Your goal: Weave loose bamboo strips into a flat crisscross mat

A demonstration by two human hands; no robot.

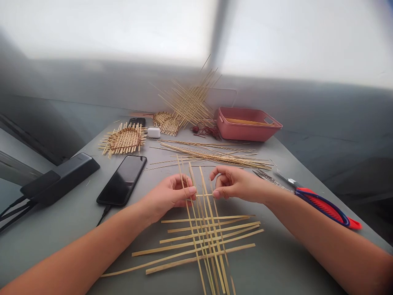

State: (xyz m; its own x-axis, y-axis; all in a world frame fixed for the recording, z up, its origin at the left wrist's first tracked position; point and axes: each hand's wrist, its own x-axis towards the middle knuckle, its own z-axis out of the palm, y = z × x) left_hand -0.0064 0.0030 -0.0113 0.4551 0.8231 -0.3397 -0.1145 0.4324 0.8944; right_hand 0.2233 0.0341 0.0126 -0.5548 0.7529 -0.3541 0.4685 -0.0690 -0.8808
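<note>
Crosswise bamboo strip (204, 195) pinched by left hand (175, 190), thumb closed on fingers; other end met by loosely curled right hand (235, 184), firmness of grip unclear. Open bamboo lattice (215, 232) spread on desk (276, 262) between forearms. Crossings seemingly unbound: rows could be skewed by uneven tugging, strip cracked by sharp bending.

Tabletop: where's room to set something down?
Bare patches: near left, between the black block and left forearm, and between the crossed strips and right forearm. Crowded: the back, with loose strips, woven pieces and a pink basket.
</note>
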